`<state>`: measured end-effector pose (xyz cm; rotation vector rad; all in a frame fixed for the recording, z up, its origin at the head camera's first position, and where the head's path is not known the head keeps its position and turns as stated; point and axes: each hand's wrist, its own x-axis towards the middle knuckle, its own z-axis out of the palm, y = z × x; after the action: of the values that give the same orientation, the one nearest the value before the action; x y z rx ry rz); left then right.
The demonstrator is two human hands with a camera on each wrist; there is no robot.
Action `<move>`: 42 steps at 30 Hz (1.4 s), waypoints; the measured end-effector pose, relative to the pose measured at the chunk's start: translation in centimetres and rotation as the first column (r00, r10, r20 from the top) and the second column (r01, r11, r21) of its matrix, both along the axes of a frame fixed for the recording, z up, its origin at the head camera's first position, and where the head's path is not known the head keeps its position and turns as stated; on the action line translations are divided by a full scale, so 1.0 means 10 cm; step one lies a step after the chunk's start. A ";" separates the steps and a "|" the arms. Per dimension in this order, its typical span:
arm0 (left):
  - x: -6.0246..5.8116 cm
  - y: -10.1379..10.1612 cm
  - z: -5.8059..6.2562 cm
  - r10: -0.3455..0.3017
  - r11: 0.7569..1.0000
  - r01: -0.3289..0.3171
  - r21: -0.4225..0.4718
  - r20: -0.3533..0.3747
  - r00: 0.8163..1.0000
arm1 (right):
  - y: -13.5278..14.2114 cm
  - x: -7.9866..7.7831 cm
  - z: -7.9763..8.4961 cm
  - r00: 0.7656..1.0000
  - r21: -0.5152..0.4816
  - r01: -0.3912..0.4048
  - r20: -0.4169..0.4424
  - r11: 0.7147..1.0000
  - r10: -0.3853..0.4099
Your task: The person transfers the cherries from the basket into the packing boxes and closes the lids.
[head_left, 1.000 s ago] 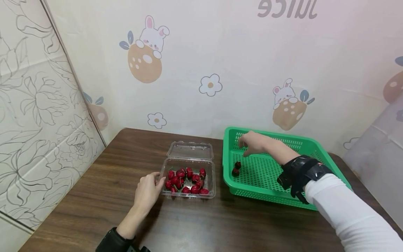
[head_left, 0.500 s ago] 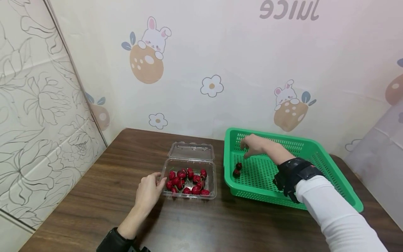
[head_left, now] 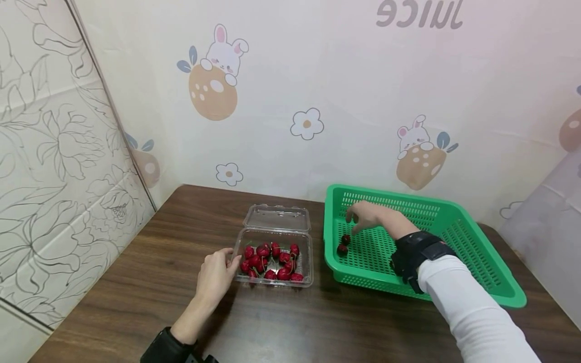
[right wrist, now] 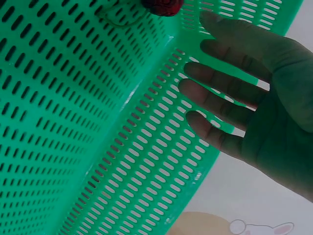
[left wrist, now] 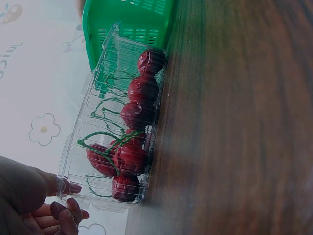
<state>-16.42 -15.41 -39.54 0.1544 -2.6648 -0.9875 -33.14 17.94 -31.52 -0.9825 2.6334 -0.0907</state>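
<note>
A hinged clear plastic box (head_left: pixel 274 237) lies with its lid (head_left: pixel 277 218) folded back and several red, stemmed cherries (left wrist: pixel 131 157) inside. My left hand (head_left: pixel 215 276) pinches the box's left edge; the left wrist view has its fingertips (left wrist: pixel 68 215) around that rim. Inside the green basket (head_left: pixel 472 252), my right hand (head_left: pixel 368 216) hovers over the left part, fingers loosely bent and holding nothing. Just below it are two dark red cherries (head_left: pixel 343 245) on the basket floor. One cherry (right wrist: pixel 164 6) shows at the top of the right wrist view, apart from the fingers.
The box and basket stand side by side on a brown wooden table (head_left: pixel 272 327), a narrow gap between them. Behind the table is a wall covering (head_left: pixel 268 75) printed with rabbits and flowers. The basket's perforated walls rise around my right hand.
My right hand has lowered slightly toward the two cherries, its forearm shifting left. The basket's near right corner has come into sight. My left hand stays at the box.
</note>
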 end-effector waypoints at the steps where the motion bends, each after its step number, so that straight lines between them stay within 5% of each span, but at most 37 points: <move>1: 0.00 0.00 0.00 0.000 1.000 0.000 0.000 0.001 1.000 | 0.00 -0.01 -0.02 1.000 0.002 -0.010 0.003 1.000 0.010; 27: 0.00 0.00 0.01 -0.002 1.000 0.002 0.012 0.011 1.000 | -0.10 0.01 -0.19 0.985 0.082 -0.049 0.166 0.995 0.035; 42: 0.00 0.00 0.00 0.005 1.000 -0.005 0.005 0.006 1.000 | -0.10 0.01 -0.25 0.995 0.088 -0.073 0.075 0.993 0.067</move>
<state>-16.44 -15.43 -39.50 0.1649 -2.6666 -0.9945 -33.01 16.90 -34.01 -1.0203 2.5120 0.0097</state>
